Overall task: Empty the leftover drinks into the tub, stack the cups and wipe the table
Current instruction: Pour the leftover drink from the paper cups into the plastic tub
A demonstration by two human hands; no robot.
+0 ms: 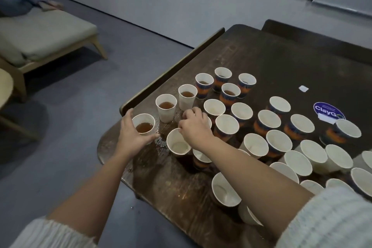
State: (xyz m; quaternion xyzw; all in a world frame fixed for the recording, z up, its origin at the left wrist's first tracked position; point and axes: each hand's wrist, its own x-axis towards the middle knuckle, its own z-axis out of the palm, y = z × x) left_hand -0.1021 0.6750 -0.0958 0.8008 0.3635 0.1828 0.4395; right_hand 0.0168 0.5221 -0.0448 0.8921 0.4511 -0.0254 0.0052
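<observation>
- Cup of brown drink (143, 126) stands at the near-left corner of the dark wooden table (177, 185); left hand (130, 137) wraps it, thumb and fingers curled round its wall
- Empty cup (178, 144) just right of that cup; right hand (196, 127) pinches its far rim with curled fingers
- Spilled liquid (161, 143) wets the table between these two cups
- Two more white cups with drink (166, 110) (187, 96) stand beyond the held cup
- Many empty cups crowd the table to its right, some orange-banded (227, 127)
- Round purple sticker (329, 111) and small white paper square (303, 88) lie far right of it
- Cushioned bench (40, 36) on the floor, well left of the table
</observation>
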